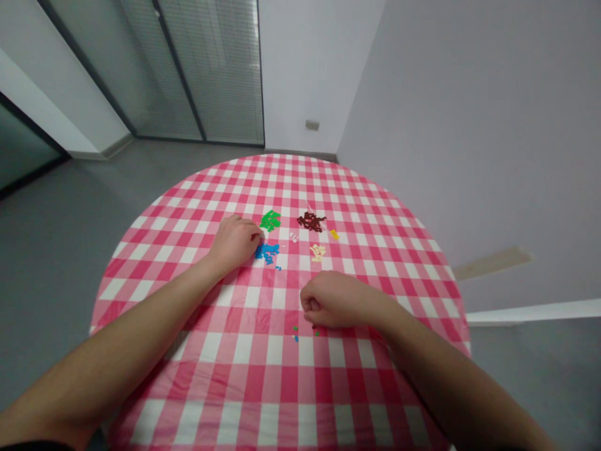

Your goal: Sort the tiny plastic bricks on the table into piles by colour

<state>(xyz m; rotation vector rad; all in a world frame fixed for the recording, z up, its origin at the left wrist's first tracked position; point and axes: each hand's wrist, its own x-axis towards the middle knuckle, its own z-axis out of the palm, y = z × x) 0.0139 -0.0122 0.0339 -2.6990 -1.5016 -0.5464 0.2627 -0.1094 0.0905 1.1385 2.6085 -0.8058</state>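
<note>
Left hand [236, 239] | beside blue pieces [268, 252] | long axes at mixed angles

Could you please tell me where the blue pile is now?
In the head view, the blue pile lies left of centre on the checked tablecloth, just below the green pile, beside the left hand.

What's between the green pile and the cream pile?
In the head view, a few small whitish pieces lie on the checked tablecloth between the green pile and the cream pile.
</note>
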